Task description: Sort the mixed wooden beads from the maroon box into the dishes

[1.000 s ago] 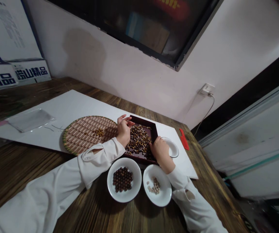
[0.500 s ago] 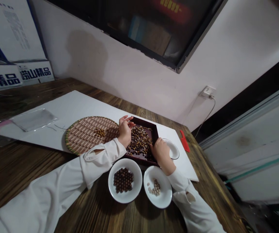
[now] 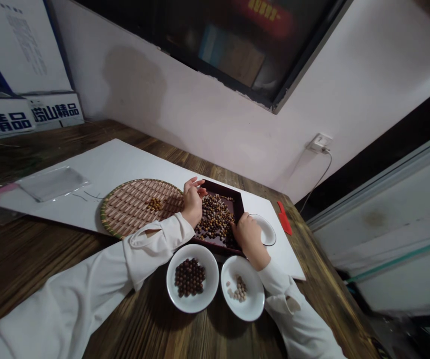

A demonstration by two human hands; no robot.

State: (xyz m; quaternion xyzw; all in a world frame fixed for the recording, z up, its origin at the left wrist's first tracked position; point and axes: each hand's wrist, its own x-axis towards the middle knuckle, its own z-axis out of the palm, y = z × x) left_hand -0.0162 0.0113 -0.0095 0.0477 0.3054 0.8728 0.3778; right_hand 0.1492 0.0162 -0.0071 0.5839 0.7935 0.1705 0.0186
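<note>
Dim indoor light
Soft shadow under the white bowl (image 3: 171, 291), edges bowed, dark glass panel (image 3: 215, 45) blurred

left grip (image 3: 193, 202): fingers spread, lifted | right grip (image 3: 247, 235): curled, fingertips down

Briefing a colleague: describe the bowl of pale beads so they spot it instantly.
On the wooden table, find the dark square tray of beads. Below it sit two white bowls; yours is nearer the right hand, holding pale beads, not dark ones.
</note>
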